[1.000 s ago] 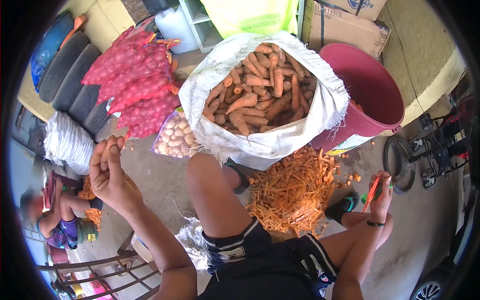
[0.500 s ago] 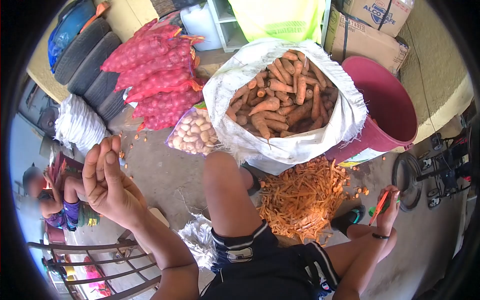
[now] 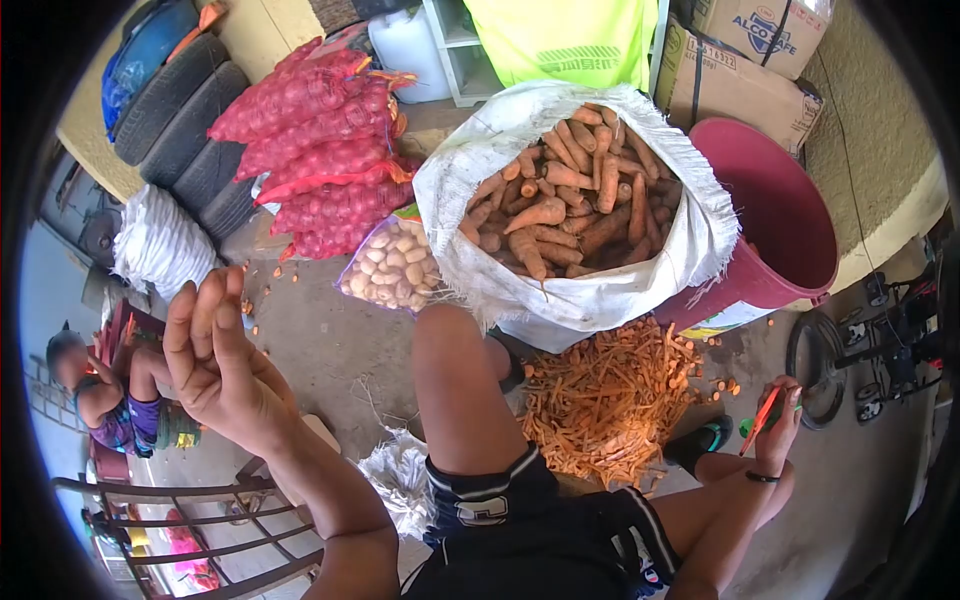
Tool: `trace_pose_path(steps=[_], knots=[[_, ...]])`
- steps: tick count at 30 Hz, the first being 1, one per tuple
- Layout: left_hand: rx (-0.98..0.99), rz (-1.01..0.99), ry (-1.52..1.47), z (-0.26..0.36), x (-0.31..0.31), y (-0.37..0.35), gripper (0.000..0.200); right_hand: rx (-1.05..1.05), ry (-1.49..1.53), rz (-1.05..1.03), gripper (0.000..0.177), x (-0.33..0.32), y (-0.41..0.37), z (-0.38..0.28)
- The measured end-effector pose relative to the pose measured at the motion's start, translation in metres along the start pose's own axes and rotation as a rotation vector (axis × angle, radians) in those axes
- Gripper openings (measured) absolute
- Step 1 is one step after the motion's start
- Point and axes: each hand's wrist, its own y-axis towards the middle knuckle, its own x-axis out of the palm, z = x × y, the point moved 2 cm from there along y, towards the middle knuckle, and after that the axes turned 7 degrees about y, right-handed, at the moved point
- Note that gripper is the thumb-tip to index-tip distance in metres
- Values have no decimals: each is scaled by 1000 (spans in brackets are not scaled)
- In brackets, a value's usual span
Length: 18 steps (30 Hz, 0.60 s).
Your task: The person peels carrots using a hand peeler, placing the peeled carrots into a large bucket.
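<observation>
My left hand (image 3: 225, 365) is raised at the left, its fingers loosely bent and slightly apart, with nothing visible in them. At the right, beside my knee, my right hand (image 3: 778, 425) is closed around a slim red peeler (image 3: 765, 408); a bit of green shows beside it, too small to make out. Between my legs on the floor lies a heap of orange carrot peelings (image 3: 605, 405). Behind the heap stands an open white sack (image 3: 455, 215) full of unpeeled carrots (image 3: 590, 190).
A dark pink bin (image 3: 770, 155) stands right of the sack, before cardboard boxes (image 3: 735, 85). Red net bags of onions (image 3: 330, 160) and a bag of pale bulbs or potatoes (image 3: 390, 265) lie left, near stacked tires (image 3: 190, 125). Another person (image 3: 115, 400) sits far left, near a metal rack (image 3: 190, 525).
The view has shifted slightly. My left fingers look a little further apart; my right hand stays beside my knee with the red peeler.
</observation>
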Motion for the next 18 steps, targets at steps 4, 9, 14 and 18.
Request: trace_pose_path(steps=[4, 9, 14, 18], knots=[[-3, 16, 40, 2, 5, 0, 40, -4, 0, -5, 45, 2, 0, 0], [18, -1, 83, 2, 4, -1, 42, -2, -10, -13, 45, 2, 0, -1], [12, 11, 102, 1, 4, 0, 43, -3, -18, -9, 46, 3, -1, -2], [1, 29, 108, 2, 5, 1, 45, -6, -23, -17, 46, 2, 0, -1]])
